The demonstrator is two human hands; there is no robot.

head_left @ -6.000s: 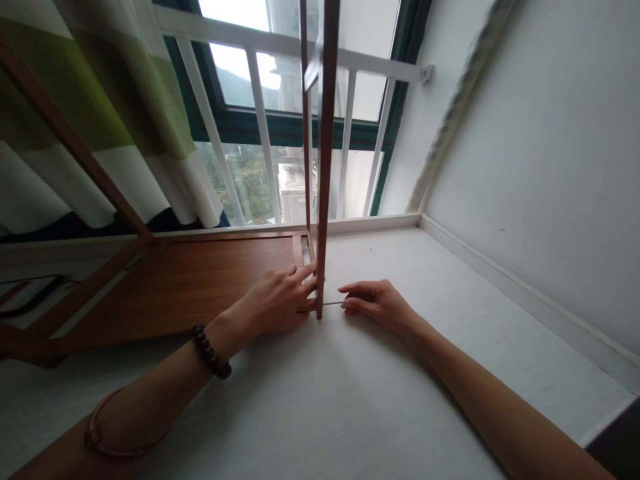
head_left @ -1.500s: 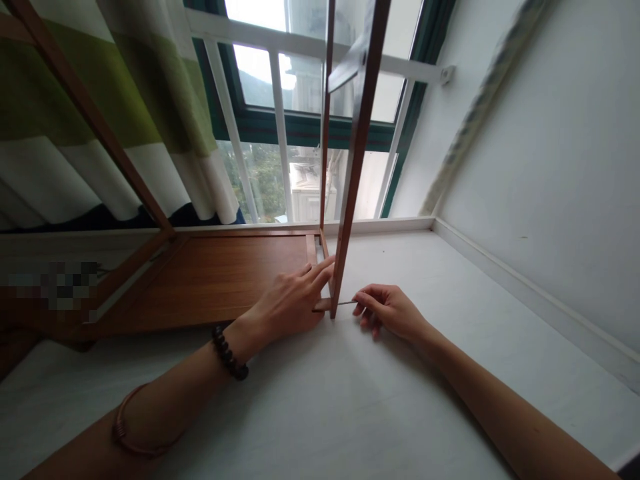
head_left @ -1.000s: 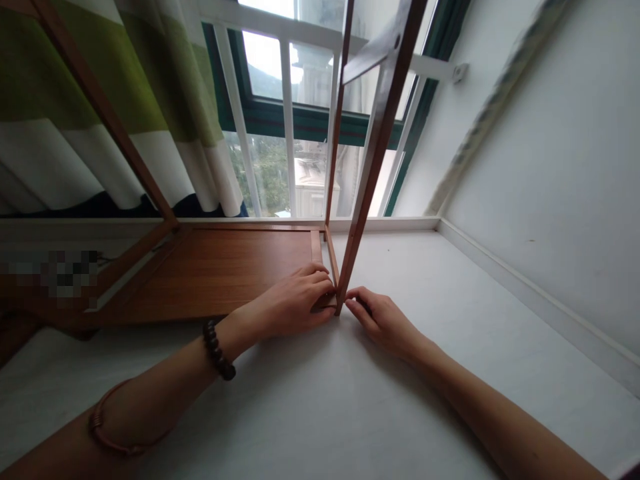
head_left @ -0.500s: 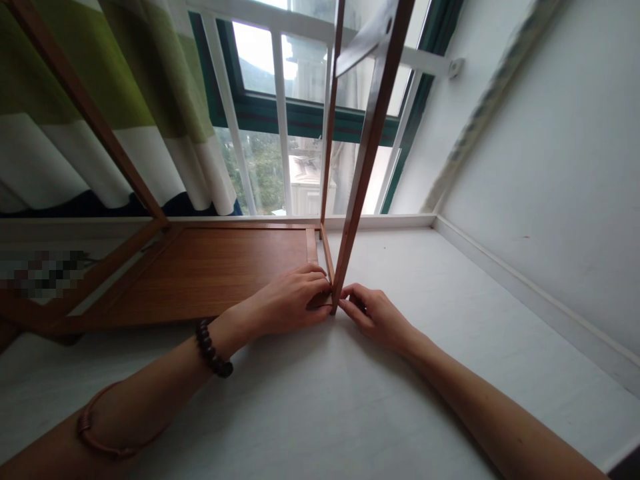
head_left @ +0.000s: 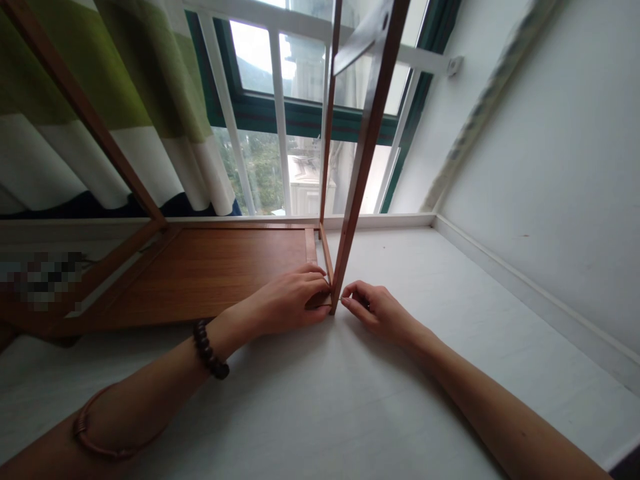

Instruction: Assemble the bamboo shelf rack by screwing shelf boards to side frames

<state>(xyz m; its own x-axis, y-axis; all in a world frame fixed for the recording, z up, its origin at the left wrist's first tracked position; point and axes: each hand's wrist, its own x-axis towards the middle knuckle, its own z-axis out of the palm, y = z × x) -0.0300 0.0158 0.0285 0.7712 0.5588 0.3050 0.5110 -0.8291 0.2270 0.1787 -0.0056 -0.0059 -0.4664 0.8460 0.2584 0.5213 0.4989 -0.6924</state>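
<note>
While the left hand (head_left: 287,297) grips the short bar (head_left: 320,302) at the near end of the wooden frame, the right hand (head_left: 377,308) pinches a thin rod (head_left: 341,299) between thumb and fingertips, right beside the foot of the wooden post (head_left: 357,180). Left fingers are curled over the bar, thumb along its near side; fingertips partly hidden. Other right fingers loosely bent, not spread.

Versus 6.0 s ago: right hand much nearer the post now, only a tiny bit of rod showing in the gap; back then, and at 1.5 s ago, a longer piece was exposed. Left fingers reached out flatter against the post before, more curled now. Post leans further right at the top in this view than at 6.0 s; camera has shifted too. Since 0.5 s ago, hardly any change.

Brown panel (head_left: 240,263) lies low inside the frame, left of the post. Frame is on a white surface (head_left: 300,413). Bead bracelet (head_left: 206,350) on left wrist. Behind: green-and-white curtain (head_left: 145,80), white railing (head_left: 281,120), window. Pixelated patch at far left, can't tell what.
</note>
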